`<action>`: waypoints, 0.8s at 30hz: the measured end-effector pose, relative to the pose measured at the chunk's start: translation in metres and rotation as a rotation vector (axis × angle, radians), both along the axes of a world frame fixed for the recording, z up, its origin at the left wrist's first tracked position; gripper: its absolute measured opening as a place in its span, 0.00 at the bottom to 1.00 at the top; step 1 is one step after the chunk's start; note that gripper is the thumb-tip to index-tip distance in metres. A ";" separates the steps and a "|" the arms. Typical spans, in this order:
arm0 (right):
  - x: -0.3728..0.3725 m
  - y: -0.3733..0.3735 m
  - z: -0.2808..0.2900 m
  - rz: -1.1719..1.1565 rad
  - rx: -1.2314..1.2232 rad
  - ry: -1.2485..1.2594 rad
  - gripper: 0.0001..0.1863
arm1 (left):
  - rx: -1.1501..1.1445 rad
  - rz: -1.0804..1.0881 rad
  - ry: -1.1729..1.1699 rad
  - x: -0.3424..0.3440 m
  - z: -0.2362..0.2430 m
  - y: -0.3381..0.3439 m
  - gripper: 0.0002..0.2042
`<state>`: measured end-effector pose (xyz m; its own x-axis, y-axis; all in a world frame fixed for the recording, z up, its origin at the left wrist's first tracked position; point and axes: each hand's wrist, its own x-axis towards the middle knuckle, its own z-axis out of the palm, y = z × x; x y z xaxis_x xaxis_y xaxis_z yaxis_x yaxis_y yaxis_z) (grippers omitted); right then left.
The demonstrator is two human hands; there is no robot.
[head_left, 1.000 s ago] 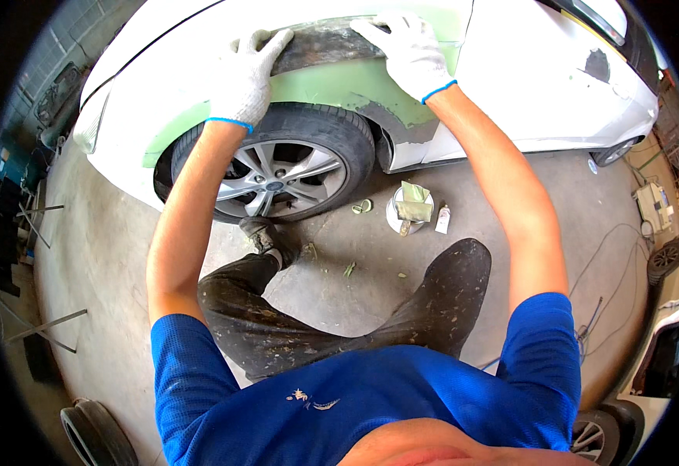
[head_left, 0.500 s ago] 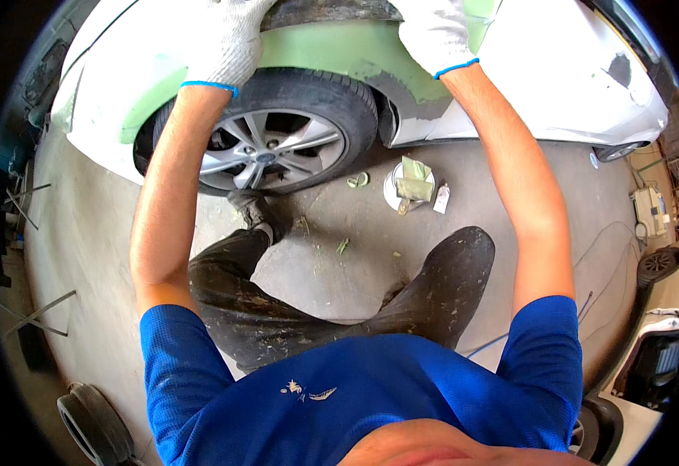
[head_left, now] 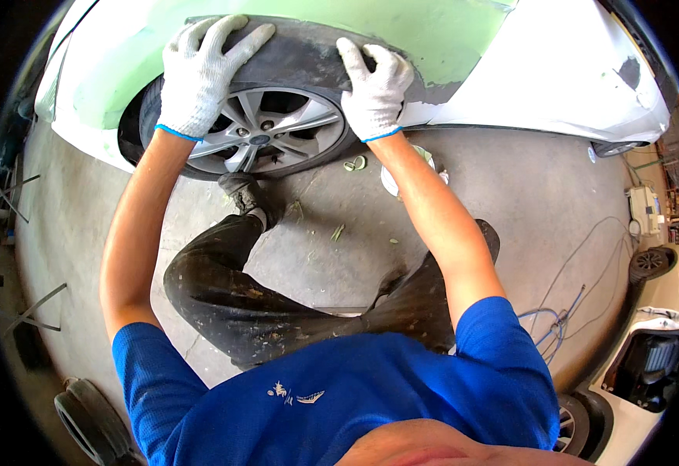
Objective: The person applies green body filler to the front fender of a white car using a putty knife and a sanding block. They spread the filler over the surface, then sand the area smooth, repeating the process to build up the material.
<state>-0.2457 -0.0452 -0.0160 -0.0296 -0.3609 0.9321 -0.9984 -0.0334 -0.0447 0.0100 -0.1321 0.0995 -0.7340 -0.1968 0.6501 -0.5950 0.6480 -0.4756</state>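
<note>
A dark curved sheet (head_left: 300, 56) is running lengthwise left to right between the hands, each touching an end. The left hand (head_left: 197, 81) is spreading its fingers; the right hand (head_left: 376, 92) is curling, its grip unclear.

Pale print (head_left: 296, 394) on blue shirt (head_left: 401, 380), oval badge (head_left: 259, 140) on silver wheel (head_left: 306, 124), neither legible

Blue shirt (head_left: 339, 388), white gloves (head_left: 196, 89), speckled dark trousers (head_left: 223, 299)

Left hand (head_left: 198, 81) lies spread, right hand (head_left: 376, 92) partly curled, arms (head_left: 133, 225) outstretched.
</note>
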 end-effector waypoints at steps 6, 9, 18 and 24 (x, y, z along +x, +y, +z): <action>0.033 0.021 -0.028 0.062 0.224 -0.051 0.30 | 0.126 0.082 -0.088 0.028 -0.043 0.021 0.31; 0.039 0.052 -0.021 0.098 0.293 -0.063 0.34 | 0.214 0.020 -0.019 0.038 -0.041 0.049 0.27; 0.018 0.102 -0.007 0.109 0.357 -0.019 0.38 | 0.332 -0.053 0.124 0.025 -0.064 0.092 0.29; 0.009 0.125 -0.027 0.085 0.406 -0.025 0.35 | 0.478 -0.178 0.239 0.010 -0.086 0.105 0.34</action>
<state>-0.2365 0.0794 -0.0434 -0.0041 -0.7014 0.7128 -0.9913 -0.0908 -0.0951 0.0195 -0.0273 0.0132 -0.6258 -0.3969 0.6715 -0.5117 0.8586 0.0306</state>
